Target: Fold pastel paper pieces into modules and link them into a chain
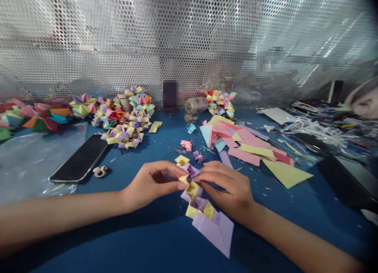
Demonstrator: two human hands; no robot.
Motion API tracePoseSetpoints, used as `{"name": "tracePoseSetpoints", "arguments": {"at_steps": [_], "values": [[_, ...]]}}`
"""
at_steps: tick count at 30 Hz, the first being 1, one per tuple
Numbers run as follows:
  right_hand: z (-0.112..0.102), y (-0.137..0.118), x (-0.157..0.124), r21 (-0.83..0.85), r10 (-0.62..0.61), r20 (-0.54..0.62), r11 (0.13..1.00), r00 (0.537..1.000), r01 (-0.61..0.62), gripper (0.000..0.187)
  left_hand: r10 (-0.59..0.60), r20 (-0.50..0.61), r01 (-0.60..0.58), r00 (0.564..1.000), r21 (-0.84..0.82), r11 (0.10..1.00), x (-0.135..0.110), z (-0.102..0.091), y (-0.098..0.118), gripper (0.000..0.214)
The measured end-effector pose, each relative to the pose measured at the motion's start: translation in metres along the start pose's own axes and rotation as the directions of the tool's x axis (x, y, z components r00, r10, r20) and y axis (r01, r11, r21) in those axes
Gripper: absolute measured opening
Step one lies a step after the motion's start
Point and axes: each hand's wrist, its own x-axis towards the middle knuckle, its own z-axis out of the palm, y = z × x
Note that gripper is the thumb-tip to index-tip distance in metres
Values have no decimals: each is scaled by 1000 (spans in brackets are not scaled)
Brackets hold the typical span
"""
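My left hand (152, 185) and my right hand (228, 187) meet over the blue table (124, 241). Both pinch the top of a folded chain of purple and yellow paper units (203, 214), which trails toward me and ends in a flat purple sheet. The fingers of both hands are closed on its upper links. Small folded pieces, yellow (181, 160), purple (198, 156) and pink (186, 144), lie just beyond my fingertips.
A black phone (81, 159) and a small white ring (100, 171) lie at the left. Finished paper rings (126, 115) sit at the back, a stack of coloured sheets (251, 147) at the right. A perforated metal screen (189, 41) closes the back.
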Motion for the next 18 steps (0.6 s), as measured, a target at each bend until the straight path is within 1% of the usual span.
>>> {"name": "tracePoseSetpoints", "arguments": {"at_steps": [2, 3, 5, 6, 9, 11, 13, 15, 16, 18], "values": [[1, -2, -1, 71, -21, 23, 997, 1000, 20, 9, 107, -19, -102, 994, 167, 981, -2, -1, 2, 12], [2, -3, -2, 100, -21, 36, 995, 999, 18, 8, 159, -7, -153, 987, 236, 960, -3, -3, 2, 10], [3, -5, -4, 136, -13, 58, 991, 998, 5, 6, 221, 32, -220, 975, 308, 926, -4, -5, 4, 7], [3, -5, -5, 145, -14, 68, 989, 998, 4, 4, 225, 48, -229, 973, 323, 918, -4, -7, 4, 7], [4, -7, -7, 125, -23, 70, 992, 997, 14, 4, 183, 71, -196, 981, 340, 920, -2, -7, 4, 8], [4, -7, -6, 77, -18, 43, 997, 999, 14, 5, 143, 63, -155, 988, 271, 950, 1, -6, 5, 9], [4, -7, -5, 17, 1, -6, 1000, 1000, -1, 6, 80, 42, -85, 996, 111, 990, 3, -4, 6, 12], [3, -5, -4, -43, 9, -30, 999, 1000, -10, 6, 0, 56, 3, 998, -57, 998, 5, -3, 6, 20], [3, -4, -4, -72, 2, -22, 997, 1000, -3, 5, -44, 84, 53, 995, -110, 992, 5, -2, 7, 24], [2, -2, -4, -122, -41, 53, 991, 998, 48, 4, -119, 150, 142, 982, -155, 978, 5, -2, 6, 30]]}}
